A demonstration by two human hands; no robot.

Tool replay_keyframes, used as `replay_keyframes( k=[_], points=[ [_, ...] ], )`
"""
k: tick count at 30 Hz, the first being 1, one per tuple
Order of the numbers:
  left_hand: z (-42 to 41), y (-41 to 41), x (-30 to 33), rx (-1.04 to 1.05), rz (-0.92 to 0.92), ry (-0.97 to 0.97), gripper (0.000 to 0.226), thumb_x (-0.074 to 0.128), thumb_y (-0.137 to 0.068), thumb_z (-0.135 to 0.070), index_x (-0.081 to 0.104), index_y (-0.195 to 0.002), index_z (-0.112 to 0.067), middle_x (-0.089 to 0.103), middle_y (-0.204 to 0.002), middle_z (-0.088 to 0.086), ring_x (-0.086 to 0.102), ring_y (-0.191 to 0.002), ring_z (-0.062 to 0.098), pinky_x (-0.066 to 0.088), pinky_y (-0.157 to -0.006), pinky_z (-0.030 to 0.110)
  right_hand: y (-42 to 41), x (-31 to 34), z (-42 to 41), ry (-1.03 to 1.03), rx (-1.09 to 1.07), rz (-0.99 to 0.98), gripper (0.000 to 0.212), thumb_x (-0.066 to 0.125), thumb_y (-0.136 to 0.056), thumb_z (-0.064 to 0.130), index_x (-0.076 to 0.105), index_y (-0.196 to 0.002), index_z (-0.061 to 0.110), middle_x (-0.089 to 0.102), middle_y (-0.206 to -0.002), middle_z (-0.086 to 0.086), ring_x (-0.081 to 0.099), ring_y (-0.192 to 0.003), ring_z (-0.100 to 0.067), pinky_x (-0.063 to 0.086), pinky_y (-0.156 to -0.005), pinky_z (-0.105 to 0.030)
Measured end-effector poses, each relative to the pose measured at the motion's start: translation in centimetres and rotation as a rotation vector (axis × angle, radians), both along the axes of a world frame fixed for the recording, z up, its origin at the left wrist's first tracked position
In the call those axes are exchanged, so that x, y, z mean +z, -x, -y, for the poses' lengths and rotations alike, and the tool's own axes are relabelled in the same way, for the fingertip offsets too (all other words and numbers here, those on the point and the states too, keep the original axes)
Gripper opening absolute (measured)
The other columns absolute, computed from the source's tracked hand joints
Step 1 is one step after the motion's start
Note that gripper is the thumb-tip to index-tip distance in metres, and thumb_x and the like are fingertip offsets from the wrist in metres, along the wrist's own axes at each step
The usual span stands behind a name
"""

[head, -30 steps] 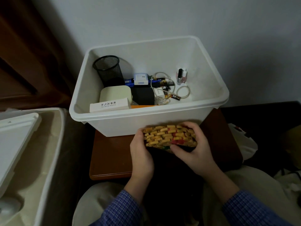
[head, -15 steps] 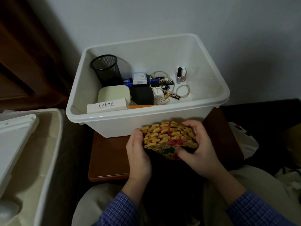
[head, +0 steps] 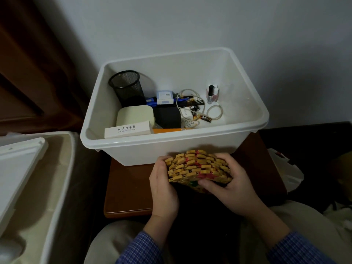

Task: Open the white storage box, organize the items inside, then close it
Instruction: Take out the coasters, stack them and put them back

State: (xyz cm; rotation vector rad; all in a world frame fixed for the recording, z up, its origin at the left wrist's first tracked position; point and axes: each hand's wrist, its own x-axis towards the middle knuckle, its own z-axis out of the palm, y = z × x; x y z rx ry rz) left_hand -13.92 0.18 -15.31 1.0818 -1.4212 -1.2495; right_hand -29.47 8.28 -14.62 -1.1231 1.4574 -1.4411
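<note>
The white storage box (head: 247,128) stands open on a brown wooden stool (head: 127,189) against the wall. Inside are a black mesh pen cup (head: 126,87), a cream case (head: 135,114), a long white carton (head: 128,129), a black block (head: 167,117), a white cable (head: 190,92), batteries (head: 204,117) and two small nail polish bottles (head: 212,94). In front of the box, my left hand (head: 163,189) and my right hand (head: 230,185) both hold a folded mat of yellow wooden beads (head: 196,168) with red and green patches.
The box's white lid (head: 17,168) lies on a beige surface at the left. A dark wooden panel stands at the far left. Crumpled white bags (head: 285,172) lie to the right of the stool. My knees sit below the hands.
The view has tilted so the box sits lower in the frame. My hands have squeezed the bead mat a little tighter and turned it, staying in front of the box.
</note>
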Motion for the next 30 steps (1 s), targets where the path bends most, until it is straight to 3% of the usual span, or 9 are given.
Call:
replay_keyframes(
  k=[4, 6, 8, 12, 16, 19, 21, 27, 30],
  points=[
    [-0.4, -0.5, 2.6, -0.136, -0.014, 0.034, 0.036, 0.032, -0.106, 0.005, 0.061, -0.107, -0.017, 0.073, -0.104, -0.013, 0.066, -0.1, -0.001, 0.052, -0.08, 0.014, 0.1, 2.2, -0.4, -0.005, -0.03, 0.007, 0.046, 0.086, -0.073, 0.036, 0.064, -0.113, 0.038, 0.073, -0.115, 0.004, 0.07, -0.109, -0.011, 0.058, -0.085, -0.023],
    [-0.8, -1.7, 4.9, -0.361, -0.009, 0.119, 0.024, 0.056, -0.099, -0.017, 0.056, -0.123, -0.013, 0.069, -0.12, -0.005, 0.065, -0.114, 0.014, 0.055, -0.09, 0.031, 0.8, 4.5, -1.1, -0.003, -0.049, -0.022, 0.048, 0.087, -0.069, 0.043, 0.065, -0.112, 0.042, 0.074, -0.113, 0.006, 0.071, -0.105, -0.009, 0.057, -0.081, -0.018],
    [-0.4, -2.8, 7.8, -0.549, 0.081, 0.127, 0.053, 0.076, -0.086, -0.037, 0.052, -0.132, -0.026, 0.067, -0.126, -0.005, 0.064, -0.118, 0.016, 0.055, -0.094, 0.033, 1.8, 7.2, -1.8, -0.01, -0.078, -0.099, 0.054, 0.088, -0.063, 0.052, 0.066, -0.111, 0.043, 0.074, -0.11, 0.011, 0.072, -0.1, -0.004, 0.056, -0.077, -0.013],
    [1.7, -2.1, 15.1, -0.65, 0.043, 0.079, 0.055, 0.082, -0.083, -0.016, 0.055, -0.129, -0.027, 0.069, -0.121, -0.008, 0.068, -0.113, 0.009, 0.058, -0.088, 0.025, 3.3, 13.6, -1.0, 0.031, -0.061, -0.07, 0.072, 0.089, -0.045, 0.069, 0.071, -0.108, 0.04, 0.078, -0.1, 0.01, 0.075, -0.089, -0.006, 0.06, -0.064, -0.019],
    [7.8, 0.5, 20.7, -0.625, -0.062, 0.068, 0.054, 0.078, -0.078, -0.004, 0.055, -0.127, -0.005, 0.074, -0.114, 0.006, 0.072, -0.106, 0.019, 0.06, -0.083, 0.029, 7.2, 20.8, 5.9, 0.15, 0.14, -0.128, 0.053, 0.09, -0.06, 0.053, 0.074, -0.106, 0.035, 0.078, -0.104, 0.004, 0.076, -0.095, -0.012, 0.06, -0.072, -0.025],
    [13.1, 2.7, 22.7, -0.673, -0.07, -0.045, 0.06, 0.074, -0.082, -0.003, 0.049, -0.135, 0.0, 0.069, -0.123, 0.017, 0.07, -0.112, 0.031, 0.06, -0.087, 0.044, 11.6, 24.4, 12.6, -0.01, 0.418, -0.236, 0.044, 0.083, -0.078, 0.024, 0.068, -0.12, 0.022, 0.074, -0.118, -0.007, 0.072, -0.109, -0.025, 0.06, -0.084, -0.036],
    [15.4, 4.0, 22.4, -0.681, -0.035, -0.129, 0.064, 0.073, -0.08, -0.007, 0.047, -0.138, -0.003, 0.067, -0.128, 0.019, 0.068, -0.114, 0.035, 0.058, -0.09, 0.051, 13.7, 25.0, 16.2, -0.191, 0.541, -0.317, 0.051, 0.08, -0.079, 0.021, 0.063, -0.126, 0.017, 0.072, -0.123, -0.008, 0.069, -0.114, -0.027, 0.058, -0.09, -0.041],
    [18.2, 5.9, 16.7, -0.649, -0.041, -0.463, 0.058, 0.073, -0.08, -0.01, 0.054, -0.134, -0.01, 0.072, -0.121, 0.012, 0.072, -0.107, 0.029, 0.061, -0.079, 0.038, 15.6, 22.3, 21.6, -0.443, 0.595, -0.513, 0.058, 0.086, -0.062, 0.033, 0.067, -0.117, 0.028, 0.076, -0.113, 0.004, 0.074, -0.103, -0.018, 0.061, -0.083, -0.038],
    [18.4, 6.3, 14.2, -0.667, -0.043, -0.591, 0.057, 0.075, -0.077, -0.013, 0.056, -0.13, -0.01, 0.074, -0.118, 0.013, 0.072, -0.106, 0.031, 0.063, -0.075, 0.037, 15.9, 20.4, 22.7, -0.549, 0.62, -0.556, 0.051, 0.085, -0.073, 0.021, 0.065, -0.119, 0.033, 0.076, -0.113, 0.004, 0.074, -0.103, -0.019, 0.062, -0.084, -0.041]
  ],
)
